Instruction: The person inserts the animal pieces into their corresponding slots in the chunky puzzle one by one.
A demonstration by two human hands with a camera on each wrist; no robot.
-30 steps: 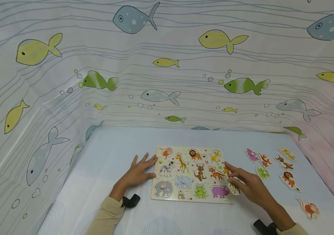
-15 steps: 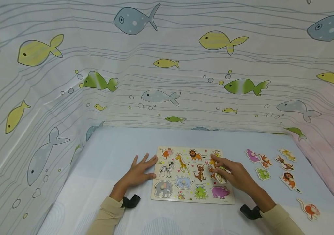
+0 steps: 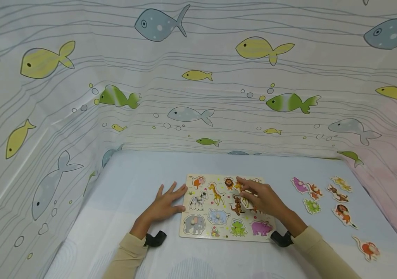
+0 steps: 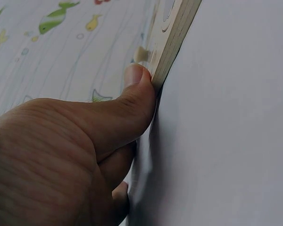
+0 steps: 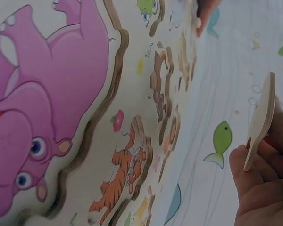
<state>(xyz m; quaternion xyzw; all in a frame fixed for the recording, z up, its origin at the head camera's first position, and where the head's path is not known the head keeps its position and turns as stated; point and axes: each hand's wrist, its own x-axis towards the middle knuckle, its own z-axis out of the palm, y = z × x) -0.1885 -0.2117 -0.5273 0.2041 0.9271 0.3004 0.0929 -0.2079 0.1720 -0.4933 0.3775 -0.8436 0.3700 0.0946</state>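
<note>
A wooden animal puzzle board (image 3: 244,235) lies flat on the table. My left hand (image 3: 165,207) rests beside its left edge, fingers spread and the thumb (image 4: 139,89) right at the board's side. Above the board's upper right part, my right hand (image 3: 264,197) pinches a giraffe puzzle piece (image 3: 245,202) between thumb and fingers. From the right wrist view the giraffe piece (image 5: 263,117) is tilted and raised off the board, its plain edge showing. Knobbed elephant (image 3: 194,224), rhino (image 3: 218,217) and zebra (image 3: 198,201) pieces sit in the board; the hippo recess (image 5: 52,94) shows its cut outline.
Several loose animal pieces lie to the right of the board, among them a purple hippo (image 3: 299,185), a frog (image 3: 312,206), a lion (image 3: 343,215) and a monkey (image 3: 369,248). A fish-patterned sheet (image 3: 226,89) hangs around the table's back and sides.
My right hand has carried the giraffe piece leftward from the board's right edge to over its upper part, near the printed lion. My left hand has stayed in place.
</note>
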